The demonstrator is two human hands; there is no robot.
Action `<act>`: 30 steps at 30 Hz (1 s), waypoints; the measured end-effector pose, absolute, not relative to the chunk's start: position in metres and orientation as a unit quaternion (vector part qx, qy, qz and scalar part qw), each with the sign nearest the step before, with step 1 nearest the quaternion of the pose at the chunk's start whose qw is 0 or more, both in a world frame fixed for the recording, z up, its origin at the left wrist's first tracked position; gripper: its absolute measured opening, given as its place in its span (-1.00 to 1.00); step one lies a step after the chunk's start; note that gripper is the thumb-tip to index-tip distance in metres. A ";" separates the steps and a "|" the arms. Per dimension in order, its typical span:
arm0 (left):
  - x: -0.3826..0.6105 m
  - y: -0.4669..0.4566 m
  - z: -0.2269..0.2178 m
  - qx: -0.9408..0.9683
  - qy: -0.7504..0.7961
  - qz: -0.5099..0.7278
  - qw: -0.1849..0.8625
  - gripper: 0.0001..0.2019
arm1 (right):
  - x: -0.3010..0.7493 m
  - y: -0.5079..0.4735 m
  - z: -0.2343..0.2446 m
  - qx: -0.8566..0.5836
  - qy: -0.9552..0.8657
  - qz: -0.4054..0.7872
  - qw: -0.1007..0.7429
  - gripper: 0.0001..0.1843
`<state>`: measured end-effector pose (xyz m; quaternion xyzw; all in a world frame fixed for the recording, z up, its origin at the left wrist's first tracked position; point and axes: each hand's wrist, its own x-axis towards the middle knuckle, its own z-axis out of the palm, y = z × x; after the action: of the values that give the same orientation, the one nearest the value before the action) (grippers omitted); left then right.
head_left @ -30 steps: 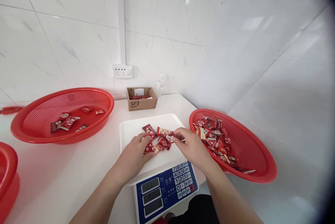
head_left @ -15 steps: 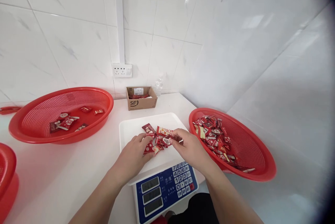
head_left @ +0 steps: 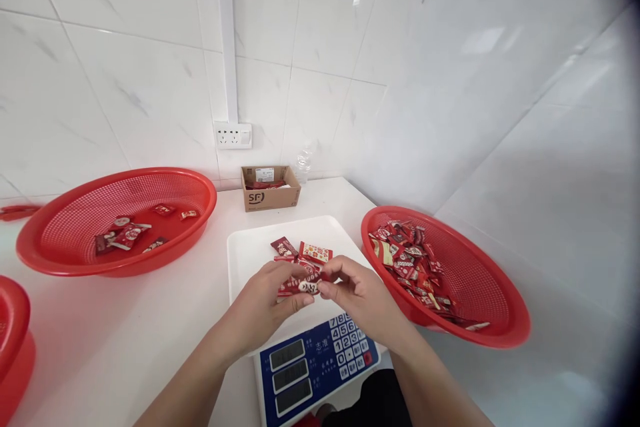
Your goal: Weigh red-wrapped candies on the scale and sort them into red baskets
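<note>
Several red wrapped candies lie on the white tray (head_left: 245, 260) of a digital scale (head_left: 325, 354). Among them are a flowered candy packet (head_left: 316, 252) and a dark red packet (head_left: 283, 246) at the back of the pile. Just above the tray's front half, my left hand (head_left: 270, 297) grips red candy packets between thumb and fingers. My right hand (head_left: 357, 290) pinches the right end of a red packet with a white label (head_left: 309, 287), close against the left fingertips. How many packets the left hand holds is hidden by its fingers.
A red basket (head_left: 505, 307) full of wrapped candies stands on the right. Another red basket (head_left: 65, 214) at left holds several candies, and part of a third (head_left: 13, 347) shows at the left edge. Behind the scale are a cardboard box (head_left: 273, 198) and a clear plastic bottle (head_left: 304, 164).
Both hands have drawn slightly toward me, lifting packets off the pile. The white-labelled packet has moved left and nearer to me, between both hands.
</note>
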<state>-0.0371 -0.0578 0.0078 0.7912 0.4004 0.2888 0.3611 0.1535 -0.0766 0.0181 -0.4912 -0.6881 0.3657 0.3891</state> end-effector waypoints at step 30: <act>-0.043 -0.067 0.016 0.759 0.268 0.239 0.543 -0.56 | 0.132 -0.099 0.016 -0.383 -0.778 0.358 0.348 -0.58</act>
<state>-0.0433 -0.0671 0.0155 0.7589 0.2680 0.2392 0.5431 0.1317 -0.0991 0.0157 -0.3825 -0.7778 0.3576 0.3477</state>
